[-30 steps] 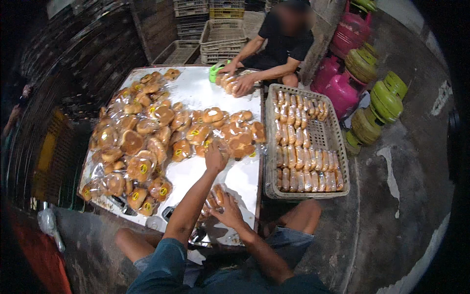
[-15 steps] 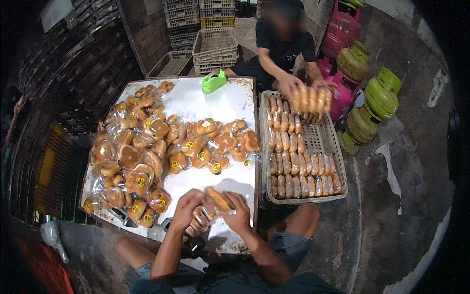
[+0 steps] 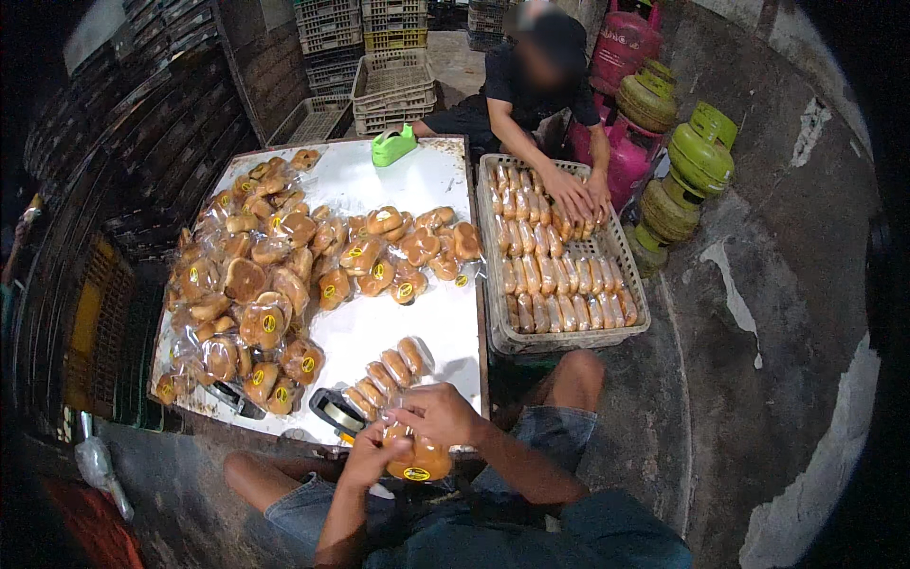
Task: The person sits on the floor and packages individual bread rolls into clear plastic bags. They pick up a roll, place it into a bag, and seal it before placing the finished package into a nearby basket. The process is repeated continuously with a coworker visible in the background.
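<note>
Close to my body, at the near table edge, I hold a clear bag of round bread buns [image 3: 424, 459] with a yellow sticker on it. My left hand [image 3: 372, 458] grips its left side. Fingers of my right hand [image 3: 441, 413] are closed at the upper part of the bag. Just beyond my hands, a slanting row of wrapped buns [image 3: 388, 372] stands on the white table [image 3: 360, 322]. A black tape dispenser [image 3: 337, 414] sits left of that row, by the table's near edge.
A heap of bagged buns [image 3: 248, 280] covers the table's left side, and more lie across its middle. A green tape dispenser [image 3: 393, 146] stands at the far edge. On the right, a co-worker's hands [image 3: 576, 199] reach into a crate [image 3: 569, 339] of wrapped buns. Gas cylinders [image 3: 701, 152] stand behind.
The wrapped bun that was between my hands now stands in the row. My hands have come nearer my body and hold a stickered bag. The co-worker has lowered a group of buns into the crate.
</note>
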Demonstrator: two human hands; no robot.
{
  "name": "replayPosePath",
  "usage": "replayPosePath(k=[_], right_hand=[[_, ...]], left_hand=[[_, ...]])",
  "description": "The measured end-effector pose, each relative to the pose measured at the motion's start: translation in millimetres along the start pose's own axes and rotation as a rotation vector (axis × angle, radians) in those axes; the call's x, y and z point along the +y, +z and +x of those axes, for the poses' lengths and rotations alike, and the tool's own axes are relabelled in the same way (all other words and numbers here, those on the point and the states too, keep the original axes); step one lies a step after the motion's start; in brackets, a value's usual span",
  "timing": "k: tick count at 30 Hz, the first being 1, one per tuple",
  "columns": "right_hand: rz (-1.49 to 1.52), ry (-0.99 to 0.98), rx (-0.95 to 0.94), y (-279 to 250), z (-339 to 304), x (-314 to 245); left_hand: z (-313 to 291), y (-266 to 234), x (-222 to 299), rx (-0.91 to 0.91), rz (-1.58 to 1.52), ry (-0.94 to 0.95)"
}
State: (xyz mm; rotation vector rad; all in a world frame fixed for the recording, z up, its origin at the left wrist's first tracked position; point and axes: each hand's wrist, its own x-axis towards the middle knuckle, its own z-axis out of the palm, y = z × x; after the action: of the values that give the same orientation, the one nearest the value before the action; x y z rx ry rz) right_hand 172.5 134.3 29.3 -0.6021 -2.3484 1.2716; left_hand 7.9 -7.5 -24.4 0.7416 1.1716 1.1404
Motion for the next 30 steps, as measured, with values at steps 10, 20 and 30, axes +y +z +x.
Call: replayPosePath(k=[10,20,30], right_hand=[[0.756,0.146,0.167,30,-6,-7],[0.209,0.289,0.517,37,-14,15],[0.337,0.042,0.404,66,-17,-18]], left_hand=[[-10,-25,28,-0.304,-0.024,-0.141],[6,6,32,0.173,-0.430,0.054],[-3,8,54,0.190,0.315,0.419]])
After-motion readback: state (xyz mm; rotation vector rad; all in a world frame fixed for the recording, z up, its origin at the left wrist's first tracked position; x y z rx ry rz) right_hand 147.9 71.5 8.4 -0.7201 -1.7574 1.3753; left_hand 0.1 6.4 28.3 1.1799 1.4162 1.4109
